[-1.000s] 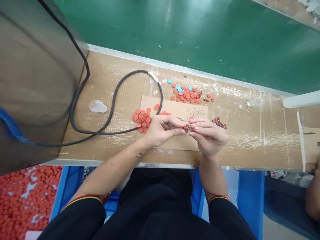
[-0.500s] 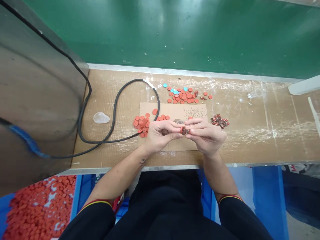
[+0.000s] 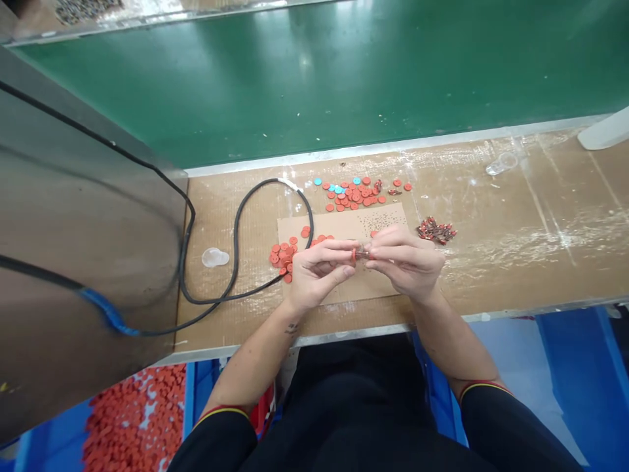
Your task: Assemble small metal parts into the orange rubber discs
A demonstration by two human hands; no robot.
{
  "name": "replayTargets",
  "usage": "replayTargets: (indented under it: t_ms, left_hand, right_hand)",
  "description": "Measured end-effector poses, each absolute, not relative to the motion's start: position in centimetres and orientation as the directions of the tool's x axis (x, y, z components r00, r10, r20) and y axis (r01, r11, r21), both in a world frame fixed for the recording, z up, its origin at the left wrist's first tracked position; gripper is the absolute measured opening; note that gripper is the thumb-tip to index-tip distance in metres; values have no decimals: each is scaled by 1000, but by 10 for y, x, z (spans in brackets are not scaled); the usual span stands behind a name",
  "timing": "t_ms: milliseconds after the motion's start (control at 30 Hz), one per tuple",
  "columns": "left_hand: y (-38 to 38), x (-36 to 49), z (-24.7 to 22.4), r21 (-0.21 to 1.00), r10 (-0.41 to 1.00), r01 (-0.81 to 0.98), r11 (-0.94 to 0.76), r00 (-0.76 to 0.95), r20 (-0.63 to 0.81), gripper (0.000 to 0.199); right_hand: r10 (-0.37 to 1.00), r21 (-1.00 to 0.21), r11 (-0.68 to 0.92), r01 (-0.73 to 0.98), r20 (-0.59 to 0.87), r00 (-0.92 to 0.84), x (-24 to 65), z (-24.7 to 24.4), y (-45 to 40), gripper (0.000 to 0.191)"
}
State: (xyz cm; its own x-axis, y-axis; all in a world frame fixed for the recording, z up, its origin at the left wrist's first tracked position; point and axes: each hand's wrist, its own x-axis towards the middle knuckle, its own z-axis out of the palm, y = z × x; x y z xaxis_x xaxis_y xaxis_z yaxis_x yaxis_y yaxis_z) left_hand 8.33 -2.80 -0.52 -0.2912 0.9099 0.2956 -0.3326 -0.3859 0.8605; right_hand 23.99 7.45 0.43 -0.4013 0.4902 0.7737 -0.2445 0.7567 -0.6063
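A looped black cable (image 3: 236, 229) lies on the cardboard-lined workbench (image 3: 515, 262) just beside a clear plastic lid (image 3: 215, 257), with a steel panel (image 3: 83, 229) to the left, a green conveyor belt (image 3: 314, 85) beyond, and a blue crate (image 3: 189, 400) below.

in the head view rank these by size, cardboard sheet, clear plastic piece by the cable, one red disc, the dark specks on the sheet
1. cardboard sheet
2. clear plastic piece
3. red disc
4. dark specks, too small to tell apart
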Motion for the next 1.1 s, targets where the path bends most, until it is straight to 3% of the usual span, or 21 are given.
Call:
replayTargets:
  t_ms: [167,400,533,867,1000,1100]
  left_hand:
    - [-28,83,-5,872,916,-320,-371,-282,286,17]
    - [-31,82,-6,901,914,-240,-362,-282,292,17]
    - [-33,80,-4,889,883,-156,-431,-276,380,25]
    - [-33,80,-3,855,832,-81,-513,-293,472,30]
    - [-32,78,-1,891,860,-85,-446,-314,401,16]
    - [-31,75,0,919,887,-80,-387,-304,347,7]
  right_hand:
    - [512,-617,738,-273,775,-370,238,6,73,39]
    - [445,-571,754,-326,808,-385,238,9,75,32]
    - [423,-566,753,-335,807,-412,242,9,77,28]
    - [414,-567,731,-379,810,-414,241,9,74,35]
    - [414,-580,729,-363,797,-441,242,6,77,35]
    - [419,-569,765,-303,796,-437,236,3,77,20]
